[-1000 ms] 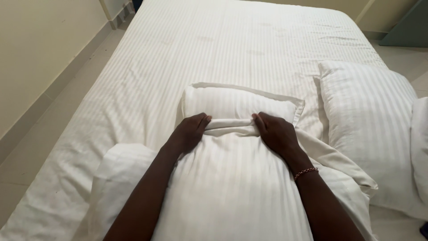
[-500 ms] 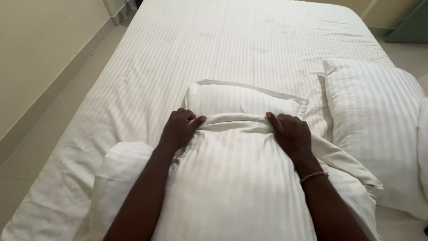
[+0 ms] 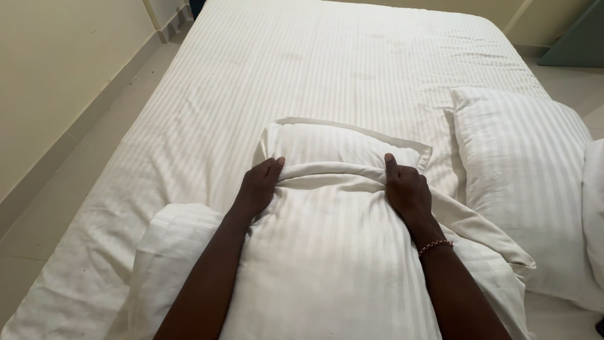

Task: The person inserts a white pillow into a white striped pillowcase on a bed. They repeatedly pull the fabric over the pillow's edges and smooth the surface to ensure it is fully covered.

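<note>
Casing step: left hand (image 3: 258,187) and right hand (image 3: 408,189) grip pillowcase hem (image 3: 333,173) over striped pillow (image 3: 340,145); next likely needs an even pull.

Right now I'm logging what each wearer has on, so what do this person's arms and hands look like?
Both forearms are bare, with no sleeves in view and no gloves. The left hand has nothing on it. The right hand has a thin beaded bracelet, reddish, at the wrist. No rings can be made out.

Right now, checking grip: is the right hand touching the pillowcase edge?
Touching. The head view shows the right hand pressed onto the bunched pillowcase edge.
</note>
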